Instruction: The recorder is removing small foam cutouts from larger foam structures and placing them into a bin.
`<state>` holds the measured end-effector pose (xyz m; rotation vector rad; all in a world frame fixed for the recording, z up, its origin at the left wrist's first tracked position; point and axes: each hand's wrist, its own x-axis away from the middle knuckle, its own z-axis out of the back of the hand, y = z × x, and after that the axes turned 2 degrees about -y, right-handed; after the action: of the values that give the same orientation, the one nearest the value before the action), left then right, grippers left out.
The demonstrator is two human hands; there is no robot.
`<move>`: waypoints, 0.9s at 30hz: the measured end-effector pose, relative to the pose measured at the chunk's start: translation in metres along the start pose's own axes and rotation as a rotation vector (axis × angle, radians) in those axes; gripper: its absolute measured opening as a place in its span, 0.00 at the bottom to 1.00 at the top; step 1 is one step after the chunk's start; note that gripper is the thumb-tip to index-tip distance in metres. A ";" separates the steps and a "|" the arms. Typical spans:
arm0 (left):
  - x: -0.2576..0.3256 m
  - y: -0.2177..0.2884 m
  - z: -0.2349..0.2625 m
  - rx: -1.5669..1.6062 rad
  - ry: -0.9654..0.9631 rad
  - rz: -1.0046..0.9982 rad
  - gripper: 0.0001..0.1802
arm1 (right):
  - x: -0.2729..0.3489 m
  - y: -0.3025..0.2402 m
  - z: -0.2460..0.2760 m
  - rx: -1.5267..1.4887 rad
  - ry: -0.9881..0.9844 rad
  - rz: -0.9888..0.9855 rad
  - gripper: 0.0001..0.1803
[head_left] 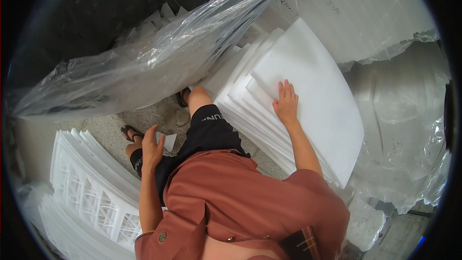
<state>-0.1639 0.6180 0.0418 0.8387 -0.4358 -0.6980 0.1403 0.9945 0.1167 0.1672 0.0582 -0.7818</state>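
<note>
Head view. A large clear plastic bag (144, 62) is seen stretched across the upper left, lying on its side with its mouth toward the upper right; white foam pieces (159, 19) are visible at its upper edge, though whether they lie inside or behind the bag cannot be told. More crumpled clear plastic sheeting (404, 135) is spread along the right side, partly beneath a stack of white foam sheets (313, 91). The stack is fanned, its edges stepped toward the lower left, and it rests on the concrete floor (144, 118) just to the right of the person's legs. A second pile, of white cut-out foam frames (91, 188), is shown at the lower left, also on the floor. A small white foam scrap (168, 140) lies on the floor between the sandalled feet.

The right hand (286, 101) is laid palm-down on the top sheet of the stack near its left edge, the fingers extended and slightly spread, pressed flat and closed on nothing. The forearm is stretched forward from the rust-coloured shirt (240, 197). The left hand (151, 147) is held over the left thigh, just beside the scrap, its fingers loosely curled and open; nothing is gripped.
</note>
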 end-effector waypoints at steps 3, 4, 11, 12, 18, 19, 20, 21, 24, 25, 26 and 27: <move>-0.024 0.054 -0.015 0.168 -0.143 -0.042 0.24 | 0.014 -0.012 0.001 -0.003 0.102 0.004 0.36; -0.033 0.082 -0.017 0.216 -0.218 -0.078 0.26 | 0.022 -0.014 0.005 -0.015 0.099 0.008 0.36; -0.068 0.207 -0.094 0.982 -0.827 0.469 0.47 | 0.101 -0.063 0.058 -0.226 0.116 0.084 0.37; -0.071 0.221 -0.104 0.941 -0.864 0.472 0.44 | 0.111 -0.069 0.060 -0.263 0.102 0.099 0.37; -0.091 0.244 -0.115 0.571 -0.812 -0.035 0.35 | 0.193 -0.058 0.035 -0.491 0.175 0.351 0.32; -0.095 0.249 -0.102 0.547 -0.776 -0.143 0.33 | 0.196 -0.062 0.037 -0.493 0.173 0.374 0.32; -0.099 0.257 -0.084 0.550 -0.768 -0.150 0.33 | 0.201 -0.074 0.045 -1.076 -0.198 -0.132 0.40; -0.103 0.268 -0.061 0.558 -0.823 -0.261 0.32 | 0.203 -0.079 0.053 -1.593 -0.603 -0.683 0.47; -0.114 0.273 -0.010 0.599 -0.806 -0.460 0.29 | 0.193 -0.057 0.068 -2.634 -0.452 -0.930 0.61; -0.113 0.268 0.006 0.622 -0.769 -0.542 0.27 | 0.184 -0.051 0.071 -2.822 -0.259 -1.190 0.68; -0.111 0.261 0.025 0.679 -0.732 -0.529 0.27 | 0.183 -0.047 0.067 -2.813 -0.284 -1.185 0.68; -0.108 0.252 0.050 0.725 -0.691 -0.516 0.27 | 0.182 -0.048 0.057 -2.899 -0.353 -1.005 0.67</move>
<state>-0.1723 0.7869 0.2628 1.4112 -1.1603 -1.3559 0.2344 0.8245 0.1457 -2.9094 0.8876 -0.9303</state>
